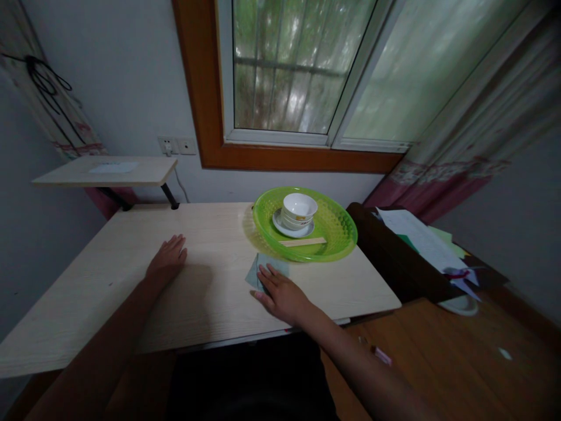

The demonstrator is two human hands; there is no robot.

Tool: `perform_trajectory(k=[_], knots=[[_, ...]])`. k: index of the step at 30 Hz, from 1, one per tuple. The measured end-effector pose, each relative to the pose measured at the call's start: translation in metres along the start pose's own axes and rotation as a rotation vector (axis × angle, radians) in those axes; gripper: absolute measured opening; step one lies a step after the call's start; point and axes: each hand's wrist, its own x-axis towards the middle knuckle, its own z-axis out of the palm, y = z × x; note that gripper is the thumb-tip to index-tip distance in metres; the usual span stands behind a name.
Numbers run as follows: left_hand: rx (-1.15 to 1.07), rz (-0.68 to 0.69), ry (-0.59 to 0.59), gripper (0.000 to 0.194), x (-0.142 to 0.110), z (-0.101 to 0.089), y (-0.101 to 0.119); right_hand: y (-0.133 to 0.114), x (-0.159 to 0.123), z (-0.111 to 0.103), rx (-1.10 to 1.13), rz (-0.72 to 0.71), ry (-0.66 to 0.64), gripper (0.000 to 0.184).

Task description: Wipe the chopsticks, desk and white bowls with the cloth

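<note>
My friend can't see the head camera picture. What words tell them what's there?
A person's bare right hand rests on a pale blue-green cloth on a light wood-grain table; the left hand lies on the table too. Beyond the cloth, a round green plastic basket holds white bowls stacked on a white saucer, and pale chopsticks.

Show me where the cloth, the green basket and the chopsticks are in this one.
Cloth (253,276): head view, on its uncovered left part.
Green basket (339,232): head view, on its inner right wall.
Chopsticks (303,241): head view, midway along them.
</note>
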Motion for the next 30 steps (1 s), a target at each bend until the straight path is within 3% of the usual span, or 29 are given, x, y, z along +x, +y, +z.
perform_trajectory(k=[3, 7, 10, 13, 17, 20, 25, 30], knots=[[0.011, -0.006, 0.013, 0.069, 0.0, 0.001, 0.0, -0.032, 0.0, 0.01, 0.046, -0.119, -0.071, 0.058], [0.01, 0.0, 0.001, 0.07, 0.0, 0.003, -0.003, -0.067, 0.038, 0.029, 0.064, -0.225, -0.144, 0.063], [-0.007, 0.009, 0.021, 0.069, -0.001, 0.004, -0.006, -0.066, 0.07, 0.037, 0.062, -0.208, -0.196, 0.06], [-0.007, 0.006, 0.02, 0.068, -0.001, 0.002, -0.006, -0.039, 0.084, 0.032, 0.053, -0.09, -0.207, 0.062], [0.008, 0.002, 0.012, 0.068, -0.001, -0.001, -0.004, 0.009, 0.061, 0.012, 0.045, 0.053, -0.115, 0.064], [0.015, -0.002, 0.001, 0.069, -0.001, -0.002, -0.002, 0.026, 0.023, -0.002, 0.056, 0.076, -0.039, 0.063], [0.018, -0.006, -0.009, 0.07, -0.002, -0.002, 0.0, 0.011, -0.021, -0.01, 0.058, 0.105, -0.084, 0.069], [0.006, -0.006, 0.027, 0.068, -0.003, -0.003, 0.002, -0.01, -0.011, -0.003, 0.124, 0.004, -0.182, 0.068]])
